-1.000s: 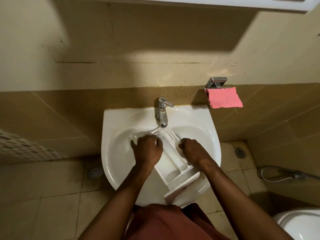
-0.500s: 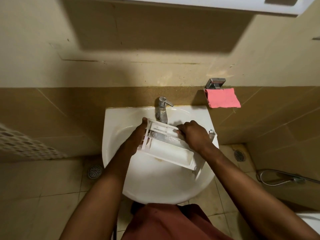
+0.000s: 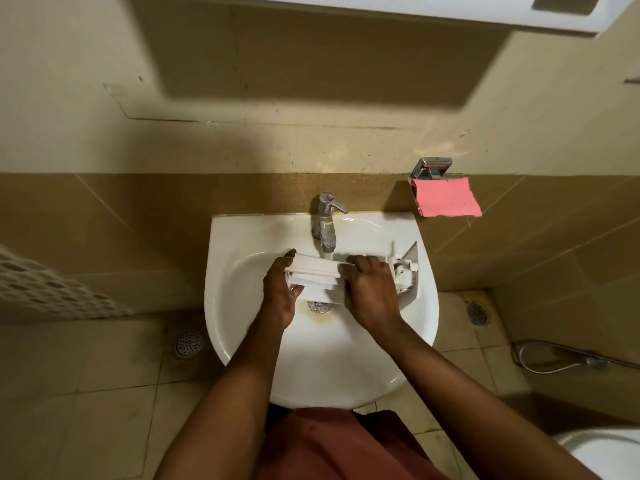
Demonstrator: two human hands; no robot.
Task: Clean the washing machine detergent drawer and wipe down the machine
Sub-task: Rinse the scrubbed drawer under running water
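Note:
The white plastic detergent drawer (image 3: 318,270) is held sideways on its edge over the white sink (image 3: 242,341), just under the chrome tap (image 3: 325,223). My left hand (image 3: 280,296) grips the drawer's left end. My right hand (image 3: 370,292) grips its middle from above, fingers curled over the top edge. The drawer's front panel (image 3: 410,268) sticks out to the right, past my right hand. A thin stream of water runs from the tap onto the drawer. The sink drain (image 3: 318,306) shows below the drawer.
A pink cloth (image 3: 445,197) hangs from a chrome holder (image 3: 431,168) on the wall right of the sink. A white perforated basket (image 3: 41,282) stands at the left. Floor drains (image 3: 188,342) and a hose (image 3: 554,358) lie on the tiled floor. A toilet rim (image 3: 606,452) shows bottom right.
The drawer went from lying flat in the basin to being lifted and turned onto its edge under the tap. Both hands moved up with it and regripped.

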